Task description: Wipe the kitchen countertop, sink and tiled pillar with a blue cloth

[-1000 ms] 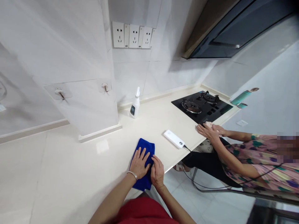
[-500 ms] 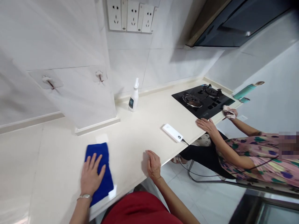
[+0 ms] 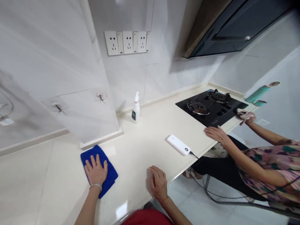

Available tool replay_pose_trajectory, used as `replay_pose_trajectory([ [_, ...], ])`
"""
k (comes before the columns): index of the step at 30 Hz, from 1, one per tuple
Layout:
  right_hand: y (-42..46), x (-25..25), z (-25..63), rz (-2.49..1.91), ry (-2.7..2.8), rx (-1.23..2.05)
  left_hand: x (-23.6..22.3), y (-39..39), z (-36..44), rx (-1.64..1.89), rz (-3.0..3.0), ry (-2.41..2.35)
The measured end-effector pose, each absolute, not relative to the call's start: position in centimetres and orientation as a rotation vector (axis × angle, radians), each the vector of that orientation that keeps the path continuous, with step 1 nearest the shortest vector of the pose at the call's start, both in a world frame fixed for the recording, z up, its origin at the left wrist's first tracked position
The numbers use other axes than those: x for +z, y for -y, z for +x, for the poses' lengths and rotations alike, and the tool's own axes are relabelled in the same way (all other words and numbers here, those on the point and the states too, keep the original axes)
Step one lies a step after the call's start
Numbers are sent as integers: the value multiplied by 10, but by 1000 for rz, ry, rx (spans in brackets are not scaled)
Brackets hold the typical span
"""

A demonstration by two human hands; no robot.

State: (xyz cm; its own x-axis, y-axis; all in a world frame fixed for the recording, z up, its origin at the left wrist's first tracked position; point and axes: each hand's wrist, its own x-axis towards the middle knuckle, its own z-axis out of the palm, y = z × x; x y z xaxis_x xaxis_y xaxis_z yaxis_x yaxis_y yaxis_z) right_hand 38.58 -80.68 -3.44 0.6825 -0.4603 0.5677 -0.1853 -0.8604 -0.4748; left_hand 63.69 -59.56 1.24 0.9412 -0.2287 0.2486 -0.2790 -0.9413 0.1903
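Observation:
My left hand point(image 3: 96, 170) lies flat with fingers spread on a folded blue cloth point(image 3: 110, 173), pressing it onto the cream countertop point(image 3: 140, 147) near a white wall corner. My right hand point(image 3: 159, 182) rests palm down, fingers apart, on the counter by its front edge and holds nothing.
A white spray bottle point(image 3: 135, 108) stands at the back wall. A white power bank point(image 3: 180, 145) with a cable lies near the edge. A black gas hob point(image 3: 212, 107) sits at the right. A seated person has one hand point(image 3: 217, 133) on the counter and another hand point(image 3: 246, 116) holding a rag.
My left hand slid the blue cloth left across the counter, away from my right hand, then a little further back. The other person's hand moved its rag to the hob's right end.

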Motion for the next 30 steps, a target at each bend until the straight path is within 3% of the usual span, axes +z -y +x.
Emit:
replay_pose_trajectory([
  [16,812,-38,387,-2511,-435,-1055,3,760,637,138,2595,1114],
  [25,812,-31,385,-2395,-382,-1128,9,758,584,-141,2216,1748],
  [30,831,-24,391,-2375,-664,-1250,10,729,548,-271,1995,1885],
])
